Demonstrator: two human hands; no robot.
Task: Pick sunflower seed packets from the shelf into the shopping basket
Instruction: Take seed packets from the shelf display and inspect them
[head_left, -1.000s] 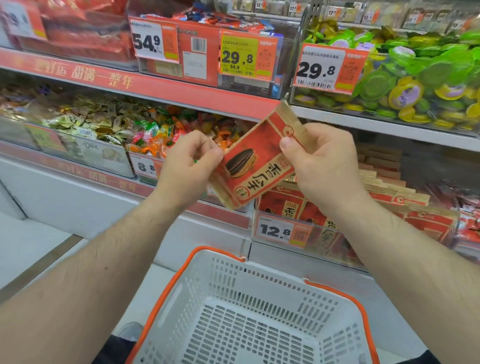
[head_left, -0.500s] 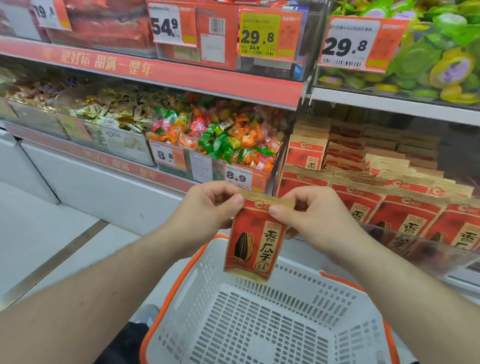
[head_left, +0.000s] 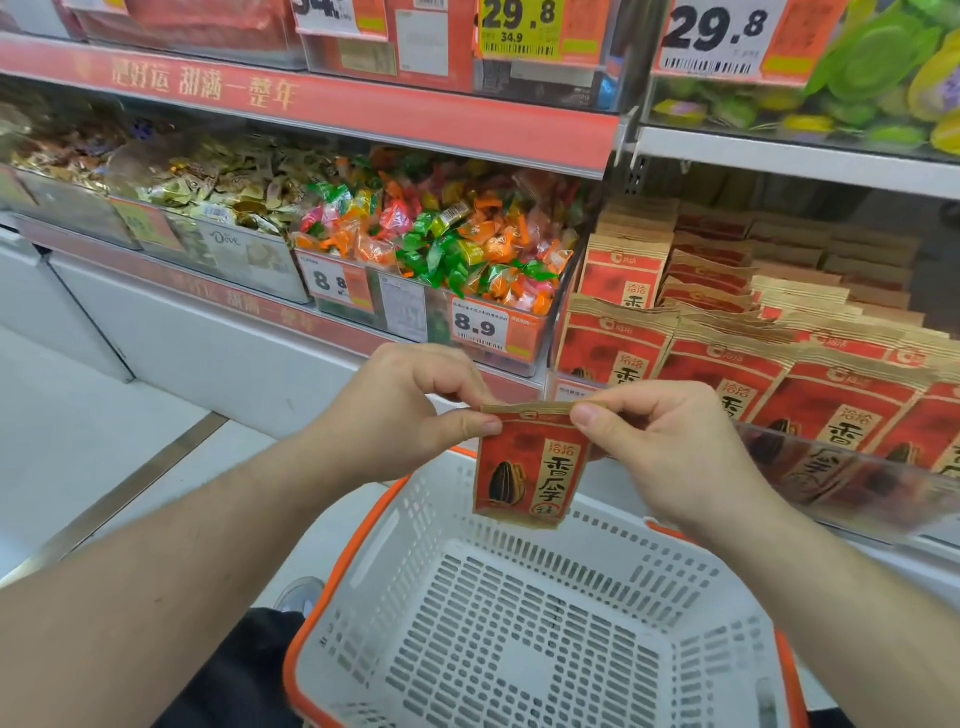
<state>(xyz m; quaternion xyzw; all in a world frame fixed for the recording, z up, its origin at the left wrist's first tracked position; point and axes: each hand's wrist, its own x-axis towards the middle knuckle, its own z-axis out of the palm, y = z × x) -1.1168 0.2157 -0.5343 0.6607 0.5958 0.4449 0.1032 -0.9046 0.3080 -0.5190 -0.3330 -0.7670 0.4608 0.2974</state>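
Observation:
A red and tan sunflower seed packet (head_left: 527, 473) hangs upright above the far rim of the white shopping basket (head_left: 395, 566) with orange trim. My left hand (head_left: 400, 410) pinches the packet's top left corner. My right hand (head_left: 670, 457) pinches its top right corner. Nothing lies in the basket. Rows of the same seed packets (head_left: 727, 358) stand on the shelf to the right, behind a clear plastic lip.
A bin of colourful wrapped candies (head_left: 447, 249) with an 8.9 price tag sits left of the seed packets. More candy bins (head_left: 218, 192) run further left. A red shelf edge (head_left: 363, 114) overhangs above. White floor (head_left: 78, 441) lies at the left.
The packet went from tilted in front of the shelf to hanging upright over the basket's far rim, lowered by both hands. My view has dropped and drawn closer to the shelf.

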